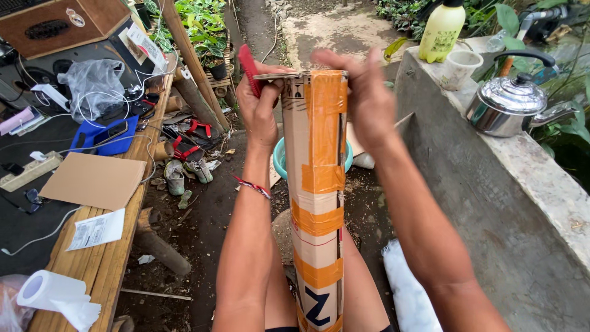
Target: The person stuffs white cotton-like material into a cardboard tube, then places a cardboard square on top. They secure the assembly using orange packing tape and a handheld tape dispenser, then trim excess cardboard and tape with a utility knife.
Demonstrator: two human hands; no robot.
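Note:
A long narrow cardboard box (316, 203) wrapped with bands of orange tape stands upright between my knees. My left hand (258, 110) grips the box's top left corner and also holds a red utility knife (248, 67) that sticks up past my fingers. My right hand (362, 98) is curled over the top right edge of the box, fingers on the top flap. Both forearms frame the box.
A bamboo bench (101, 258) on the left carries a cardboard sheet (92, 179), a paper slip, a tissue roll (52, 292), cables and a phone. On the concrete ledge (522, 184) to the right are a steel kettle (510, 104), a yellow bottle and a cup. A teal basin (279, 157) sits behind the box.

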